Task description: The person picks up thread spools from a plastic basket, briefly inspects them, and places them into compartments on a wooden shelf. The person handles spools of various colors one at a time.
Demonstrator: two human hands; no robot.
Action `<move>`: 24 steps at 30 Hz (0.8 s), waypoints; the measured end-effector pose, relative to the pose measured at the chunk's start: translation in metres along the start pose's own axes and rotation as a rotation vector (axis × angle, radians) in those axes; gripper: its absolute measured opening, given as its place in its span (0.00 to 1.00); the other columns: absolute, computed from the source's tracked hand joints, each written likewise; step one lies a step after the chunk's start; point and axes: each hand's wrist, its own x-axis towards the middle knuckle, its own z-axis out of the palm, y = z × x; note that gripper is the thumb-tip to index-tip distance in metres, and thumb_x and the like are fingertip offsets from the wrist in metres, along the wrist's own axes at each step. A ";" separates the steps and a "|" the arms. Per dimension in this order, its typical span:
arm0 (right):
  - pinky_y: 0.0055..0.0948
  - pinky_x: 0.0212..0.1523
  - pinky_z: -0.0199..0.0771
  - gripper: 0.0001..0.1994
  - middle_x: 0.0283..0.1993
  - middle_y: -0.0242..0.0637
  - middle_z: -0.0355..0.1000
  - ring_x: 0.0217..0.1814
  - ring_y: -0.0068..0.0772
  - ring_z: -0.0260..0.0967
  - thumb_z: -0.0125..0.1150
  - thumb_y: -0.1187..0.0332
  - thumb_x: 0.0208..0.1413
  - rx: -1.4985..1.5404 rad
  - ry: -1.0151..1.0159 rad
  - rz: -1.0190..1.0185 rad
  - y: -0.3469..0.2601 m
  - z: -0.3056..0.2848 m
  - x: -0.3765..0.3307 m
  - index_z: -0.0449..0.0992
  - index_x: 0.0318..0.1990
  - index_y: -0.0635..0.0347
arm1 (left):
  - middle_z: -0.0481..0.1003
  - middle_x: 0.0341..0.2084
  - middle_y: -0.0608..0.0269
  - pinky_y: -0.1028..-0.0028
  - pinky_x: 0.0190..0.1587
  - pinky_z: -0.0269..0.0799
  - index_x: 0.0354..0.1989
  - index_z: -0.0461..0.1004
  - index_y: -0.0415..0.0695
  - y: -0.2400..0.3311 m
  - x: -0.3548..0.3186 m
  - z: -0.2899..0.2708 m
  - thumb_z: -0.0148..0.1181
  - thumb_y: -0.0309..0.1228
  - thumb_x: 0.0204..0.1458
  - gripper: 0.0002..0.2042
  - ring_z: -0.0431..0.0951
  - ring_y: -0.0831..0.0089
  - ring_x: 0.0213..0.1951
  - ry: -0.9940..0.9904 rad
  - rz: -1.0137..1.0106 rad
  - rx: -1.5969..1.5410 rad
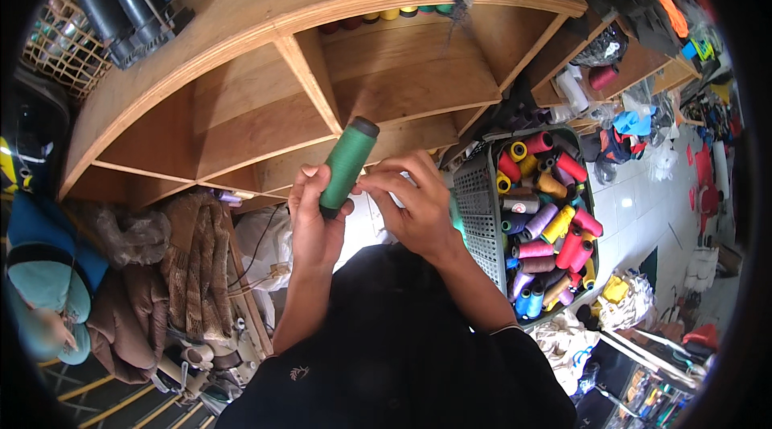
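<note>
Both hands up w/ us: left hand (315,224) grips green thread spool (347,162) upright, right hand (414,204) pinches at its side, fingers narrow. Grey basket (481,216) of coloured spools sits just right, below wooden shelf (265,119).

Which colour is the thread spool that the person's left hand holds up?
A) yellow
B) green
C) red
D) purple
B: the left hand grips a green thread spool in front of the wooden shelf, while the right hand touches its side.
</note>
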 end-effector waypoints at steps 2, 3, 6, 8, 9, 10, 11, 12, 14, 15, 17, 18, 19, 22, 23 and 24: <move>0.30 0.34 0.69 0.08 0.32 0.35 0.72 0.34 0.36 0.69 0.67 0.79 0.43 -0.035 -0.010 -0.022 -0.001 0.000 0.004 0.78 0.33 0.59 | 0.76 0.33 0.59 0.79 0.25 0.69 0.37 0.69 0.47 -0.003 0.000 0.000 0.57 0.35 0.59 0.07 0.78 0.72 0.31 -0.003 0.047 0.005; 0.30 0.34 0.69 0.09 0.33 0.36 0.72 0.34 0.35 0.69 0.68 0.79 0.43 0.008 0.020 0.019 -0.002 0.001 0.003 0.78 0.34 0.59 | 0.76 0.33 0.59 0.79 0.25 0.69 0.36 0.69 0.47 -0.004 0.001 0.000 0.57 0.35 0.59 0.06 0.78 0.72 0.31 -0.007 0.071 0.009; 0.29 0.35 0.69 0.12 0.37 0.39 0.72 0.37 0.33 0.69 0.69 0.78 0.45 0.133 0.110 0.171 -0.003 0.005 -0.008 0.77 0.39 0.60 | 0.76 0.34 0.58 0.76 0.29 0.70 0.38 0.67 0.46 0.001 -0.003 0.008 0.54 0.35 0.60 0.07 0.78 0.69 0.32 -0.027 0.046 -0.042; 0.27 0.37 0.70 0.15 0.41 0.40 0.72 0.39 0.30 0.70 0.70 0.76 0.46 0.209 0.169 0.308 -0.006 0.006 -0.013 0.76 0.43 0.61 | 0.76 0.35 0.57 0.76 0.30 0.70 0.38 0.67 0.46 0.003 -0.004 0.011 0.54 0.36 0.60 0.08 0.78 0.68 0.34 -0.041 0.022 -0.086; 0.27 0.39 0.71 0.17 0.43 0.40 0.72 0.41 0.29 0.70 0.69 0.76 0.47 0.373 0.186 0.443 -0.007 0.008 -0.014 0.75 0.46 0.62 | 0.75 0.36 0.57 0.76 0.31 0.70 0.39 0.67 0.46 0.003 -0.005 0.012 0.54 0.37 0.59 0.09 0.78 0.67 0.34 -0.048 0.016 -0.108; 0.26 0.41 0.71 0.18 0.45 0.40 0.72 0.43 0.27 0.70 0.69 0.76 0.48 0.536 0.202 0.578 -0.008 0.012 -0.015 0.74 0.48 0.63 | 0.75 0.36 0.57 0.76 0.31 0.70 0.39 0.66 0.46 0.004 -0.005 0.013 0.55 0.37 0.58 0.10 0.78 0.67 0.35 -0.057 0.009 -0.129; 0.26 0.42 0.72 0.20 0.47 0.41 0.71 0.44 0.26 0.69 0.69 0.75 0.49 0.691 0.230 0.717 -0.010 0.014 -0.017 0.73 0.51 0.63 | 0.75 0.37 0.57 0.76 0.31 0.70 0.40 0.66 0.45 0.003 -0.005 0.011 0.55 0.38 0.57 0.11 0.77 0.67 0.35 -0.072 -0.036 -0.169; 0.25 0.43 0.72 0.18 0.46 0.40 0.72 0.44 0.26 0.70 0.68 0.75 0.50 0.717 0.233 0.719 -0.012 0.016 -0.016 0.74 0.50 0.64 | 0.74 0.37 0.57 0.77 0.31 0.70 0.40 0.66 0.45 0.002 -0.003 0.008 0.56 0.39 0.56 0.12 0.77 0.67 0.36 -0.087 -0.082 -0.209; 0.24 0.45 0.72 0.15 0.45 0.39 0.73 0.44 0.25 0.71 0.67 0.74 0.52 0.768 0.243 0.718 -0.015 0.018 -0.009 0.75 0.48 0.65 | 0.74 0.37 0.57 0.77 0.31 0.69 0.39 0.66 0.45 0.001 -0.001 0.004 0.57 0.40 0.55 0.13 0.76 0.68 0.36 -0.132 -0.153 -0.248; 0.24 0.45 0.72 0.13 0.43 0.39 0.73 0.43 0.25 0.71 0.66 0.75 0.53 0.742 0.208 0.699 -0.010 0.016 -0.011 0.76 0.46 0.66 | 0.74 0.37 0.57 0.78 0.32 0.69 0.39 0.66 0.45 0.001 -0.001 0.003 0.57 0.40 0.54 0.13 0.76 0.68 0.35 -0.162 -0.177 -0.248; 0.23 0.44 0.71 0.09 0.40 0.38 0.74 0.41 0.25 0.72 0.65 0.75 0.54 0.691 0.134 0.659 0.000 0.014 -0.017 0.78 0.42 0.66 | 0.74 0.37 0.57 0.78 0.32 0.69 0.38 0.66 0.45 0.000 0.000 0.003 0.57 0.40 0.54 0.13 0.75 0.68 0.35 -0.187 -0.205 -0.259; 0.23 0.42 0.71 0.05 0.35 0.37 0.74 0.37 0.23 0.72 0.63 0.75 0.55 0.627 0.193 0.631 -0.003 0.015 -0.015 0.80 0.37 0.66 | 0.74 0.37 0.57 0.78 0.32 0.69 0.38 0.66 0.45 -0.001 -0.001 0.004 0.57 0.40 0.55 0.13 0.75 0.68 0.35 -0.182 -0.210 -0.271; 0.24 0.40 0.70 0.04 0.34 0.37 0.74 0.37 0.24 0.72 0.63 0.75 0.55 0.576 0.182 0.614 -0.004 0.012 -0.014 0.79 0.36 0.66 | 0.74 0.37 0.57 0.78 0.32 0.69 0.38 0.66 0.45 -0.002 -0.001 0.005 0.57 0.40 0.55 0.12 0.75 0.68 0.35 -0.177 -0.214 -0.283; 0.25 0.35 0.69 0.04 0.30 0.37 0.73 0.34 0.28 0.72 0.64 0.76 0.52 0.367 0.146 0.507 -0.006 0.006 -0.013 0.79 0.35 0.65 | 0.74 0.38 0.55 0.76 0.32 0.70 0.38 0.65 0.44 -0.009 -0.003 0.005 0.56 0.39 0.56 0.12 0.76 0.67 0.35 -0.152 -0.170 -0.288; 0.27 0.33 0.68 0.03 0.29 0.38 0.73 0.32 0.30 0.71 0.64 0.77 0.51 0.258 0.141 0.433 -0.008 0.004 -0.011 0.79 0.34 0.64 | 0.74 0.38 0.55 0.76 0.33 0.70 0.39 0.65 0.44 -0.010 -0.004 0.006 0.56 0.38 0.57 0.11 0.76 0.67 0.34 -0.144 -0.123 -0.254; 0.28 0.31 0.68 0.04 0.27 0.38 0.72 0.31 0.32 0.71 0.64 0.77 0.50 0.149 0.135 0.358 -0.009 0.002 -0.009 0.79 0.33 0.64 | 0.75 0.38 0.54 0.75 0.33 0.71 0.39 0.65 0.44 -0.012 -0.006 0.008 0.56 0.37 0.57 0.11 0.76 0.67 0.34 -0.136 -0.075 -0.221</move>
